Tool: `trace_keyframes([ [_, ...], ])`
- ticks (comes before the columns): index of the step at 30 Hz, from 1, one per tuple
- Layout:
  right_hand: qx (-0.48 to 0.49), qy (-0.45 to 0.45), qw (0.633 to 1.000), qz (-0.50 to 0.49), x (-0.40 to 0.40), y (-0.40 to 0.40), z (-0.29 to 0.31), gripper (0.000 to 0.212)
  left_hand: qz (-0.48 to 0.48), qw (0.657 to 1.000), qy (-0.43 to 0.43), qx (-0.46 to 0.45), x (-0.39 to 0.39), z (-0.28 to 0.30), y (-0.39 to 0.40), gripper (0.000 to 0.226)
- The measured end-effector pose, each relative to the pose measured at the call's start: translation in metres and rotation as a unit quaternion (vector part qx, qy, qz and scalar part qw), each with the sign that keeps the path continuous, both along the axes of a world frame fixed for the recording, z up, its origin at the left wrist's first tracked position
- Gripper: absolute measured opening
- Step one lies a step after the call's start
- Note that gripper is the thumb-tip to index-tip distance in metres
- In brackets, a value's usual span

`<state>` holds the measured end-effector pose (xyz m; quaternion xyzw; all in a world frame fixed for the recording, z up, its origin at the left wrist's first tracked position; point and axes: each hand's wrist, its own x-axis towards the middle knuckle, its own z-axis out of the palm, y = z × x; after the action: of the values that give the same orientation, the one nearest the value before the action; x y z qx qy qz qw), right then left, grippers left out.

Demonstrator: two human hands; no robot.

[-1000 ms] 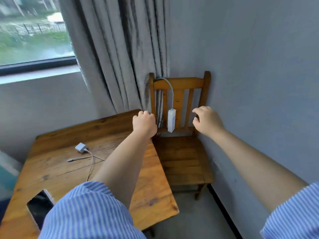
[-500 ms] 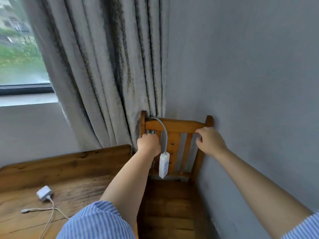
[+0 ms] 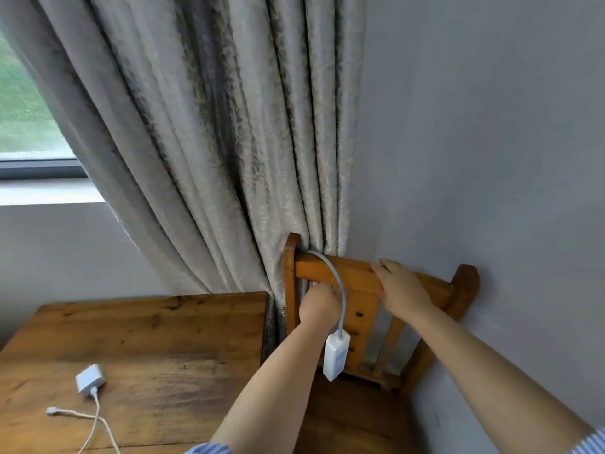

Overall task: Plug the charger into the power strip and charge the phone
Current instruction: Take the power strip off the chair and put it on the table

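Soft, even daylight is admitted through the window [image 3: 23, 119] at upper left; no lamp is seen. The view outside is washed out to a blurred green. The sill below it is rendered bright, nearly overexposed. Dark vertical shadows are held in the folds of the curtain [image 3: 229, 142]. The wall [image 3: 491, 126] at right is lit flat, with a faint shadow beside the chair [image 3: 360, 276]. A dull sheen is noted on the table [image 3: 147, 339]. Wide-angle bending is visible toward the edges. Slight motion blur is seen throughout; fine detail is soft.
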<state>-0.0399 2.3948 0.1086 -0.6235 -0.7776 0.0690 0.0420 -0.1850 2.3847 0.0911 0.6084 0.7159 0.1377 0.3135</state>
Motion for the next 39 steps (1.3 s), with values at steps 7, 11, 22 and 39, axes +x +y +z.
trace_keyframes([
  [7,0.021,0.007,0.999,0.028,0.006,0.035,-0.025,0.044,0.083,0.987,-0.131,0.049,0.006,-0.014,0.024,0.029],
  [11,0.049,-0.011,0.998,0.038,0.008,0.033,-0.034,0.045,0.098,0.983,-0.144,0.062,0.008,-0.019,0.028,0.026],
  [22,0.053,-0.002,0.995,0.082,-0.002,0.027,-0.026,0.059,0.094,0.987,-0.015,0.132,-0.016,0.017,0.025,0.026],
  [39,0.018,-0.045,0.997,0.065,-0.027,0.029,-0.019,0.046,0.121,0.984,0.055,0.121,-0.068,0.066,0.036,0.045],
])
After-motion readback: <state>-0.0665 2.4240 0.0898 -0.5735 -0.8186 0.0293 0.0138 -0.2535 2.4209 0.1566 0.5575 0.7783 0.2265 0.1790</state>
